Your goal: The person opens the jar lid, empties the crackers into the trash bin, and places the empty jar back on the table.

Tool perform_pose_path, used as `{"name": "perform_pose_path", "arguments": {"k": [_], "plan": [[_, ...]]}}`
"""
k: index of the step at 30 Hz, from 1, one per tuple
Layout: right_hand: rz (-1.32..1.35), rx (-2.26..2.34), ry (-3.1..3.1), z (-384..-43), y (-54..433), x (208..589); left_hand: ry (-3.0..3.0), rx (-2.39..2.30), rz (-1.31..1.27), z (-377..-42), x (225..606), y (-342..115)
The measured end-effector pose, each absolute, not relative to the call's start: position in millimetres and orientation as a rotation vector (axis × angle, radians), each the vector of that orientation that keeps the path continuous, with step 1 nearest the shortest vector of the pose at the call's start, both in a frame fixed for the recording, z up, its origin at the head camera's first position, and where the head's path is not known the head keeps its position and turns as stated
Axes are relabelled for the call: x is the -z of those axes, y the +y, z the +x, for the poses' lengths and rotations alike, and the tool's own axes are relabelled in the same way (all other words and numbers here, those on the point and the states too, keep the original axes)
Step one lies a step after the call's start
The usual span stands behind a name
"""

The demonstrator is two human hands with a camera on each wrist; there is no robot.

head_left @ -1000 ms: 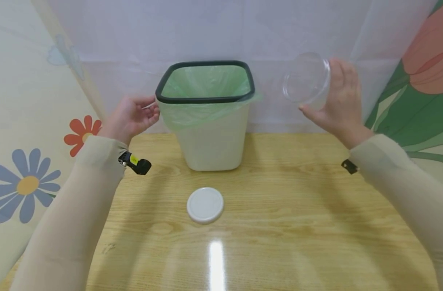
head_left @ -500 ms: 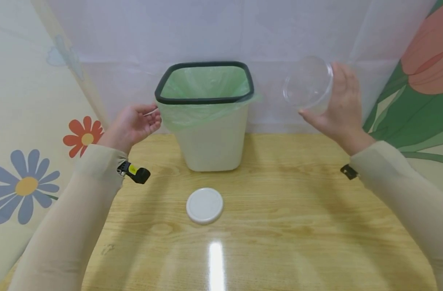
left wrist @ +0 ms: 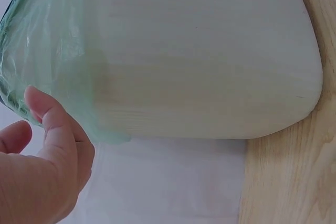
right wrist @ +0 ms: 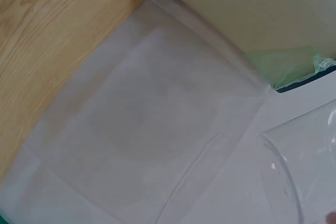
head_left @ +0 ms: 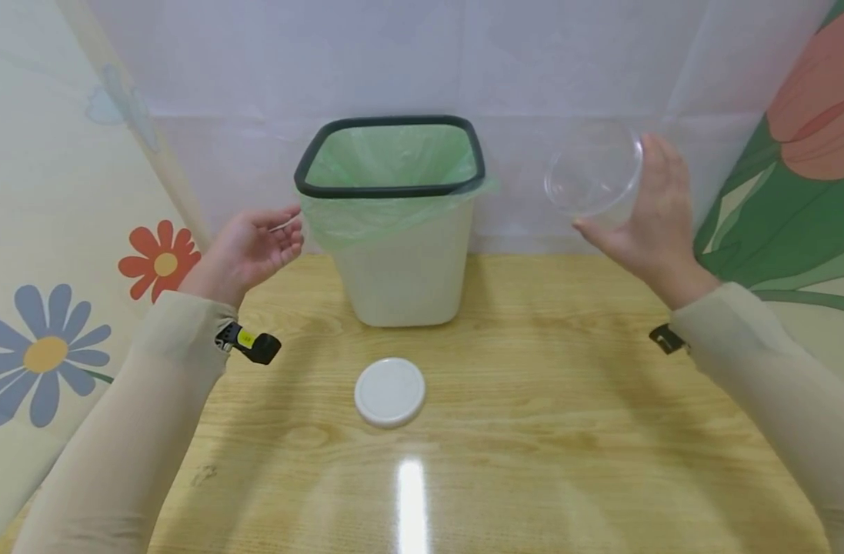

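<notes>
My right hand (head_left: 653, 208) holds a clear, see-through jar (head_left: 591, 173) in the air to the right of the bin, thumb below and fingers along its right side. The jar lies tilted, its round end towards the bin. In the right wrist view part of the clear jar (right wrist: 307, 156) and a fingertip (right wrist: 331, 217) show at the right edge. My left hand (head_left: 255, 246) hangs beside the bin's left side, fingers loosely curled round nothing. The left wrist view has this hand (left wrist: 52, 156) near the green bag (left wrist: 68, 51); whether it touches is unclear.
A white bin (head_left: 411, 269) with a dark rim (head_left: 387, 191) and green liner (head_left: 394, 150) stands at the table's back. A round white lid (head_left: 390, 392) lies on the wooden table (head_left: 532, 400) in front of it. White sheeting (head_left: 518, 61) hangs behind.
My right hand has come down a little with the jar. The left hand has also sunk slightly beside the bin. Bin and lid stay in place.
</notes>
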State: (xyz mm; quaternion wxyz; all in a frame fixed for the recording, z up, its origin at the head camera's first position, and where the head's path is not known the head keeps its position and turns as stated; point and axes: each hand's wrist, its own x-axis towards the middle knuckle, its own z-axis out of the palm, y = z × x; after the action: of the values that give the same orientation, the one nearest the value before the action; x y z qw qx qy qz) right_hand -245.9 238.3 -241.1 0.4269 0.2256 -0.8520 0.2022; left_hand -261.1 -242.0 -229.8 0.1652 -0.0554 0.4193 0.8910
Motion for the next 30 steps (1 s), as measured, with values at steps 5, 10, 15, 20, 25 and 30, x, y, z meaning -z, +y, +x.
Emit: {"name": "perform_pose_path", "arguments": {"k": [5,10,15,20,25,30], "plan": [[0.566,-0.528,-2.105,-243,239,243,1.151,-2.540,-0.172,-258,233,-244],[0.564,-0.556,-2.073,-241,238,244,1.176,-2.541,-0.168,-255,236,-245],[0.556,-0.561,-2.072,-240,237,247,1.206,-2.539,-0.158,-251,240,-246],[0.556,-0.563,-2.078,-237,238,248,1.118,-2.543,-0.145,-251,243,-248],[0.522,-0.615,-2.088,-234,238,249,1.103,-2.538,-0.148,-249,245,-249],[0.512,-0.632,-2.089,-232,238,251,1.113,-2.536,-0.153,-246,246,-250]]}}
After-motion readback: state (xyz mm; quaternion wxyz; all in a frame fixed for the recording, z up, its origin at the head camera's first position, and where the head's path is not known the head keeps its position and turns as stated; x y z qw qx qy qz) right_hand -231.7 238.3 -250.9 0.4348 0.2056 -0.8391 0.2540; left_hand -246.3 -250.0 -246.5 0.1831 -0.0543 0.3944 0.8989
